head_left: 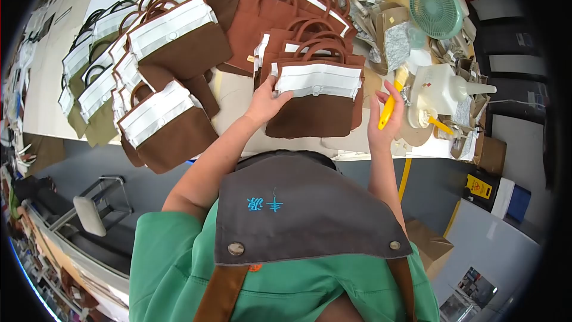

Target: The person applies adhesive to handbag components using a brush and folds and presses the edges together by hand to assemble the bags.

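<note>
In front of me on the table lies a dark brown handbag piece [316, 113] with a white strip [319, 79] along its upper part and a round snap at the strip's middle. My left hand [268, 101] pinches its left edge, the thumb on the front near the white strip. My right hand [381, 120], to the right of the piece, holds a slim yellow-handled brush [388, 107]; its head is hard to make out. Reddish-brown bag pieces with loop handles [322, 52] lie stacked behind the brown one.
Brown bag pieces [173, 125] and olive ones [98, 104] overlap at the left. To the right stand a white squeeze bottle [435, 83] and a second yellow-handled brush [441, 124]. A green fan [436, 9] is farther back. A metal-framed stool [89, 214] stands below left.
</note>
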Demonstrator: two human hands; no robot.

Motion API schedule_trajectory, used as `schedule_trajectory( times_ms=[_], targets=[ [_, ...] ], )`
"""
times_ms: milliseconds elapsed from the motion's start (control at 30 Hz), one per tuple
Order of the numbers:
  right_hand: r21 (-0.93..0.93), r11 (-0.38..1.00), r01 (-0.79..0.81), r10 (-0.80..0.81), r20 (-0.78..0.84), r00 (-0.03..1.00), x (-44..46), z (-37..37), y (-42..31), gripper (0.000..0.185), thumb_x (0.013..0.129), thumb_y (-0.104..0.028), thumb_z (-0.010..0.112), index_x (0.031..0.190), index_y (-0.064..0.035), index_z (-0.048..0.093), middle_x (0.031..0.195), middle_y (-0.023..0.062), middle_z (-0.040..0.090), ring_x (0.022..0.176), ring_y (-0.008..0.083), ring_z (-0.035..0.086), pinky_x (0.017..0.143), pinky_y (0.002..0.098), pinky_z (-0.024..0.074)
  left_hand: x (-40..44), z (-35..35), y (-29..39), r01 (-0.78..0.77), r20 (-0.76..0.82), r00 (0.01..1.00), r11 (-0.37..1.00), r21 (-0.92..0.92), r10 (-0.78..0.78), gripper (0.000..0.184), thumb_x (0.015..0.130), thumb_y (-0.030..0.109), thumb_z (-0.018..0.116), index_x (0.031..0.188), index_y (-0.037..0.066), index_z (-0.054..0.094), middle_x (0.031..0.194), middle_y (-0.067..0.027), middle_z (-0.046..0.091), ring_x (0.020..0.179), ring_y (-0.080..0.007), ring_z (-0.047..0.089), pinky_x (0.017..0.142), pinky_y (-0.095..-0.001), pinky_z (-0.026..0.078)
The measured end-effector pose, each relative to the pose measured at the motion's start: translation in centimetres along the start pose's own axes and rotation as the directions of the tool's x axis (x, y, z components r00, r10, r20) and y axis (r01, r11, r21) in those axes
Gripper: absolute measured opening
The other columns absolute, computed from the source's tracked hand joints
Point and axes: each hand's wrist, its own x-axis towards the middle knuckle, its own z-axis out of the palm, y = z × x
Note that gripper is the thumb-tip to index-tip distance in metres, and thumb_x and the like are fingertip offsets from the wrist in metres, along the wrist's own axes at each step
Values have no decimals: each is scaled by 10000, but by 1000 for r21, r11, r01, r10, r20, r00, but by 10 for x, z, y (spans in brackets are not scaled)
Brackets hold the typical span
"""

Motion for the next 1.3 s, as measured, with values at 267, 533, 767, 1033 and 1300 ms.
schedule_trajectory(
  times_ms=[267, 533, 767, 1033, 1300],
  targets=[
    [9, 999, 32, -32, -7, 999, 8, 13, -19, 433, 843, 38, 641, 1246, 11, 485, 1271, 160, 542, 954, 194, 608, 871, 310, 486, 11, 5, -4, 458, 331, 867, 856, -240, -371, 551, 841, 252, 721, 1254, -60, 532, 1188, -126, 611, 1081, -181, 570, 946, -316, 446],
    [-159, 982, -99, 90, -61, 994, -27, -5, -1, 494, 834, 34, 650, 1286, -16, 455, 1318, 125, 518, 1052, 211, 583, 915, 329, 454, -3, 3, 14, 244, 425, 899, 928, -283, -107, 498, 817, 205, 739, 1210, -38, 552, 1279, -110, 552, 1130, -165, 541, 993, -286, 410],
    [-121, 976, -183, 168, -122, 978, -44, -10, 9, 493, 868, 3, 629, 1315, -20, 422, 1368, 130, 480, 1135, 238, 564, 946, 341, 440, -11, 6, 6, -201, 518, 849, 969, 145, 99, 263, 799, 179, 716, 962, -27, 700, 1515, -107, 306, 1366, -316, 272, 1114, -415, 255],
    [-23, 990, -142, 136, -161, 978, -31, -15, 9, 453, 893, -30, 615, 1307, -15, 430, 1361, 163, 481, 1134, 251, 568, 968, 363, 434, 19, -40, 52, 183, 162, 975, 967, -175, -156, 264, 879, 185, 680, 1049, -17, 665, 1001, -32, 669, 856, -79, 594, 765, -255, 488],
    [216, 976, 6, 23, -130, 991, -2, 32, 22, 503, 800, 92, 655, 1255, -13, 468, 1315, 182, 499, 1009, 218, 632, 894, 308, 498, 64, -31, 23, 290, 5, 950, 880, -376, -312, 419, 896, 262, 671, 1138, -69, 588, 1054, -96, 650, 937, -152, 604, 818, -295, 491]
  ],
)
